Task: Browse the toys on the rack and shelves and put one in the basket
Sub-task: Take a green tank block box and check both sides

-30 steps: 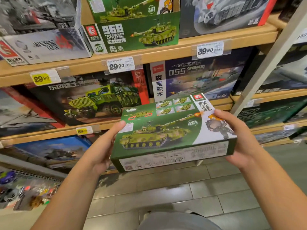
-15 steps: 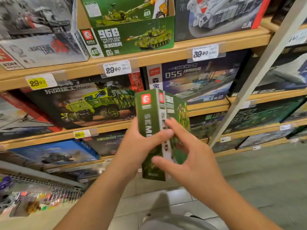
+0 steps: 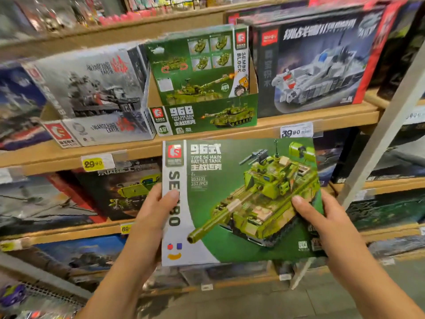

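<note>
- The left hand [image 3: 153,217] grips the left edge of a flat, glossy cardboard tank box [image 3: 241,201], its thumb laid over the white side strip and the other fingers hidden behind.
- The right hand [image 3: 322,222] grips the right edge the same way, thumb lying across the printed tank's tracks, fingers behind the box.
- Held between the two hands, the box faces the camera: green front, a blocky olive tank picture, and the printed words "TYPE 96 MAIN BATTLE TANK".
- Just above the hands runs a pale wooden shelf [image 3: 57,155], with a yellow price tag [image 3: 93,163] up-left of the left hand and a white price tag [image 3: 296,131] above the right hand.
- On that shelf, above the held box, an open cardboard display tray [image 3: 202,119] holds a matching green box [image 3: 195,65] standing upright.
- Beside the tray, above the right hand, stands a large dark box showing a grey-white tank [image 3: 310,63]; above the left hand, a grey "Wandering Earth" box [image 3: 92,88].
- A pale slanted upright post [image 3: 379,146] rises just right of the right hand.
</note>
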